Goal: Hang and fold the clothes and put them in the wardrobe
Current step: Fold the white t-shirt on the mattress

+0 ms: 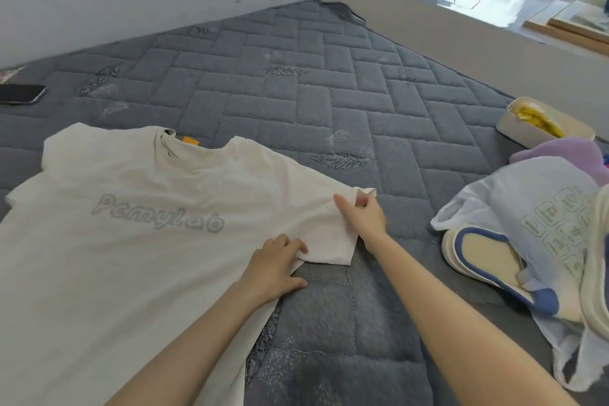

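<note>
On a grey quilted mattress [296, 92], a white T-shirt [131, 241] lies spread print-up. It looks light and limp and is probably best lifted by sleeve and shoulder. A plastic bag [527, 184] holds a blue-edged shoe [487, 260], and a white box [514, 132] holds something yellow. The left hand [276, 264] and right hand [364, 212] both pinch 1 sleeve.

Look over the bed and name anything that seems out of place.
A shoe lies sole-up on the mattress, partly covered by a plastic bag, right of the T-shirt; footwear on bedding looks out of place.
</note>
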`<state>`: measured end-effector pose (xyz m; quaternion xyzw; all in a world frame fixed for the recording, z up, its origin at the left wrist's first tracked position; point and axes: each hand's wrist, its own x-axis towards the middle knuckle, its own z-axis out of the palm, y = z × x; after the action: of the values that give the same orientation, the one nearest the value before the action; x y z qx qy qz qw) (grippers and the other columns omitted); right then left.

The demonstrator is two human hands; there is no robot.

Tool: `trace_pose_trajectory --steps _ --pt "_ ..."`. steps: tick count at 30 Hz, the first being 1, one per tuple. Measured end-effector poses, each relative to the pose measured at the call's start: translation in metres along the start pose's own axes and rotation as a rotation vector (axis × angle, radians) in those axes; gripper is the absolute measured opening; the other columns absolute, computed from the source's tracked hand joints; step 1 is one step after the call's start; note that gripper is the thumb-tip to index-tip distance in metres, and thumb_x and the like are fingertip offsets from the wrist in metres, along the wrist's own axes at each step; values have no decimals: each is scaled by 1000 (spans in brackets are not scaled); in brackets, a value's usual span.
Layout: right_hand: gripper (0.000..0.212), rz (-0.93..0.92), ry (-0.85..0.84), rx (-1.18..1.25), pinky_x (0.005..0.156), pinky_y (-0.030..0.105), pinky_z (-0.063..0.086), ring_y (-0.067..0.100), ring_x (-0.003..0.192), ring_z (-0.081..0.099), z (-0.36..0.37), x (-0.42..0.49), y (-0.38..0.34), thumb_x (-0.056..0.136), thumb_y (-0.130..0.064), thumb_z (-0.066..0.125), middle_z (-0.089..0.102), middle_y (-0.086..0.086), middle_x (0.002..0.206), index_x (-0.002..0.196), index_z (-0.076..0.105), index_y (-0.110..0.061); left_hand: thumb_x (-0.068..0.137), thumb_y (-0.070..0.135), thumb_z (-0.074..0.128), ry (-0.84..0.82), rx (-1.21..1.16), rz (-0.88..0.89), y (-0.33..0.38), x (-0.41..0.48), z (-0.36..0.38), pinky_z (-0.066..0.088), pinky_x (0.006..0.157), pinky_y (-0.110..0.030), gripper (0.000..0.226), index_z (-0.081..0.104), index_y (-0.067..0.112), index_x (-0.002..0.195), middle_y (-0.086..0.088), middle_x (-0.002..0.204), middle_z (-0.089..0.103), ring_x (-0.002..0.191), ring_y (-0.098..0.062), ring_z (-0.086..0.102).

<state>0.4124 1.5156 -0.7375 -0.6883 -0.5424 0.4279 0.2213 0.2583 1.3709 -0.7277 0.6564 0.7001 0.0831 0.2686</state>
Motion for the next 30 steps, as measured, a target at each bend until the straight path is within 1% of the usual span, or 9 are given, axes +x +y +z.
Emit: trace_pose_trajectory --steps 3,6,10,14,17,20,25,27,30 --pt "20 -35 66 85 70 34 43 25 88 53 -2 2 -1 86 -32 58 58 1 82 79 59 -13 82 28 65 107 -26 -36 1 0 8 42 82 -34 39 42 16 110 -1 110 49 99 -22 48" --pt "19 -114 178 140 65 33 38 23 77 50 -7 0 4 91 -28 49 52 -1 74 88 53 -9 86 18 55 112 -7 3 -6 -4 9 34 68 -30 21 36 18 94 -1 93 47 87 -22 49" --pt "20 -102 236 94 59 33 32 25 75 47 -6 -1 11 94 -26 46 49 0 71 86 45 -8 78 11 54 43 -78 84 -10 -9 0 36 66 -33 15 45 23 83 1 81 51 78 -20 49" --pt "21 88 142 51 80 42 52 28 92 59 -10 6 19 86 -19 51 63 8 99 102 57 -7 73 13 54 0 39 130 -21 -15 -7 34 68 -29 19 50 27 85 9 84 47 82 -14 45" --pt "36 153 119 119 91 50 50 32 107 55 -13 13 12 82 -16 55 53 13 121 116 45 -7 73 23 57 5 121 87 -18 -15 -3 30 72 -28 21 46 29 90 11 90 42 91 -14 42" --pt "61 196 93 164 101 48 43 32 122 42 -11 22 3 83 -34 63 34 12 138 133 38 -9 72 35 60 80 168 121 -5 -7 6 32 76 -29 38 44 26 105 7 104 40 100 -16 38" --pt "58 257 34 181 105 45 40 30 126 38 -12 36 1 82 -39 67 28 11 142 132 51 -13 77 38 54 124 251 214 18 11 23 31 87 -31 51 40 30 126 4 119 39 112 -19 36" --pt "46 274 48 181 99 41 45 30 124 43 -13 40 2 84 -29 65 34 12 141 125 57 -9 82 39 51 126 282 174 24 17 28 31 87 -33 49 38 29 128 3 121 39 111 -21 38" --pt "5 309 1 281 63 27 44 23 100 53 -17 40 1 88 -20 57 51 8 121 87 59 -16 86 39 48 162 300 115 29 21 33 33 83 -34 36 42 27 119 2 119 41 107 -23 40"
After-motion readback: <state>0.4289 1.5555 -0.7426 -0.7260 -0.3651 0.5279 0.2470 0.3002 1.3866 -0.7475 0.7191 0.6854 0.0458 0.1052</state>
